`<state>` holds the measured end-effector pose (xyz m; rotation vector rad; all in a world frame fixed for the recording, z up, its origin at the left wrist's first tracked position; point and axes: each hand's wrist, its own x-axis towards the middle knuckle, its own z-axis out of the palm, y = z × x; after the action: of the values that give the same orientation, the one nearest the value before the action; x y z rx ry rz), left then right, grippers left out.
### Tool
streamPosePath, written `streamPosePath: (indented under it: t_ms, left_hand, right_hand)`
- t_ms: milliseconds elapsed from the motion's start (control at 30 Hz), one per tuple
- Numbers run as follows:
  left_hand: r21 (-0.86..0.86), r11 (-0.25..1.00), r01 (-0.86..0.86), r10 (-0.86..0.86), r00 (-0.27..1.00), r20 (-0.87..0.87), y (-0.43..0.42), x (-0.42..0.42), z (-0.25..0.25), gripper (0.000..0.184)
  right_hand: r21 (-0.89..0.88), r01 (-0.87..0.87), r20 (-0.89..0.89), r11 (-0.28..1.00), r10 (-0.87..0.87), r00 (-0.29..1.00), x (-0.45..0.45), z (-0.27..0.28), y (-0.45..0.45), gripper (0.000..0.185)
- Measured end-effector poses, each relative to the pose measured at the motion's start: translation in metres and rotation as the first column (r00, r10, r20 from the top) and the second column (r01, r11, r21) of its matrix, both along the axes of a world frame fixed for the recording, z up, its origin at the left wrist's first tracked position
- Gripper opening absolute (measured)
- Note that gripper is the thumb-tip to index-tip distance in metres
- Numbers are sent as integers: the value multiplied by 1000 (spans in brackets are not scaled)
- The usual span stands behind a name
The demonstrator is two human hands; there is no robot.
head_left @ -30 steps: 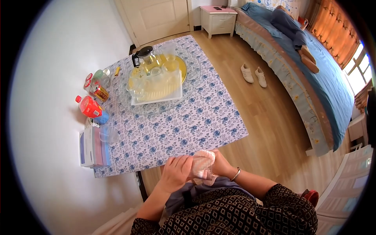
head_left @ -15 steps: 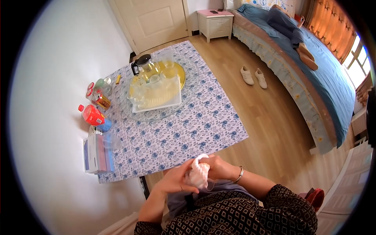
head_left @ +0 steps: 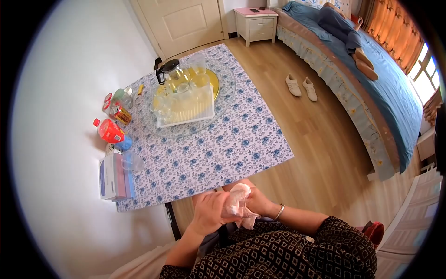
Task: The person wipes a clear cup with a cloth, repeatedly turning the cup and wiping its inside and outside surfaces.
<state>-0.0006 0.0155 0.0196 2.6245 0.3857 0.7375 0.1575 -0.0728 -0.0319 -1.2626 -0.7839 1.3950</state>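
Note:
In front of my lap, my left hand (head_left: 210, 213) is wrapped round a clear ribbed cup (head_left: 231, 210), fingers curled over its side. My right hand (head_left: 260, 202), with a bracelet at the wrist, grips a pale pink-white cloth (head_left: 240, 191) at the cup. Part of the cloth bunches above the cup and another part hangs below it. The right fingertips are partly hidden behind the cloth. Both hands are just off the near edge of the table (head_left: 232, 160), which has a blue-flowered cover.
On the table, a white tray (head_left: 211, 116) with clear cups, a black-lidded glass pitcher (head_left: 172, 65) and a gold plate (head_left: 215, 83) stand on a glass turntable. Along the wall are a red-labelled bottle (head_left: 110, 131), a can (head_left: 121, 114) and boxes (head_left: 111, 176). A person (head_left: 341, 30) lies on the bed (head_left: 371, 97).
My left hand has turned further over the cup, its knuckles now facing up. The cup and cloth have tilted, and a cloth end now hangs below. The right hand stays close.

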Motion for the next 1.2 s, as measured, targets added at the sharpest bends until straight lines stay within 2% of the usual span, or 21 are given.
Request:
streamPosePath:
  t_ms: [33,100,167,200,233,300,333,433,467,533,600,800,833,900,933,967,1000,1033,1100,1167,1200]
  left_hand:
    - [1,1000,-1,1,1000,-2,1,-2,4,75]
    - [-402,916,-4,-148,926,-347,8,-7,17,75]
    - [-477,879,15,-242,875,-419,17,-9,21,81]
    - [-553,833,28,-343,811,-475,20,-10,22,86]
    - [-550,835,24,-338,811,-477,25,-12,16,86]
    - [-849,495,184,-632,747,-206,34,-11,1,90]
    - [-849,497,180,-626,752,-207,33,-11,2,90]
    - [-732,681,10,-496,741,-452,23,-4,20,88]
    - [-577,816,-17,-358,770,-528,16,-4,25,80]
    - [-443,896,-31,-232,818,-526,10,-8,16,76]
    - [-249,966,-69,-57,883,-466,6,-11,8,68]
    - [246,968,-51,82,989,-119,10,-14,-7,63]
    - [244,968,-53,84,989,-121,9,-15,-7,63]
    - [-92,989,-115,100,982,-158,5,-16,-1,64]
    - [-95,989,-117,101,982,-159,8,-16,7,64]
    - [-297,949,-105,-1,941,-338,15,-15,19,69]
    - [-484,865,-134,-133,868,-477,21,-16,26,73]
    - [-486,862,-144,-124,870,-478,26,-20,22,73]
    - [-800,594,91,-439,869,-227,37,-24,0,80]
    - [-778,595,204,-439,892,-102,34,-23,-11,80]
    - [-663,748,40,-322,895,-309,31,-20,-2,79]
  right_hand:
    - [-11,-18,27,1000,19,999,0,6,-2,27]
    - [-19,-41,50,999,42,998,1,9,-3,26]
    - [184,-201,521,962,78,850,3,8,-5,22]
    - [187,-205,521,961,80,850,6,15,-5,22]
    - [238,-281,558,930,106,823,9,26,-5,25]
    - [284,-364,594,887,135,793,12,34,-3,29]
    - [304,-375,607,876,126,785,12,34,-1,28]
    - [320,-353,593,880,105,798,17,36,5,26]
    - [312,-315,565,897,91,820,18,36,6,25]
    - [307,-256,502,917,72,862,12,24,5,25]
    - [290,-203,374,935,84,924,10,25,6,25]
    - [109,-46,58,993,40,998,-10,-1,5,20]
    - [64,-34,-29,997,36,999,-11,-3,6,19]
    - [54,-21,-8,998,22,1000,-8,0,10,22]
    - [44,-8,14,999,7,1000,-6,2,14,27]
    - [42,-13,13,999,12,1000,-2,2,18,27]
    - [186,-177,265,966,124,956,6,1,23,27]
    - [280,-365,511,888,184,840,11,2,27,28]
    - [285,-403,556,870,193,809,11,24,27,30]
    - [486,-366,643,794,-41,765,9,33,36,26]
    - [360,-354,652,863,39,757,13,30,35,28]
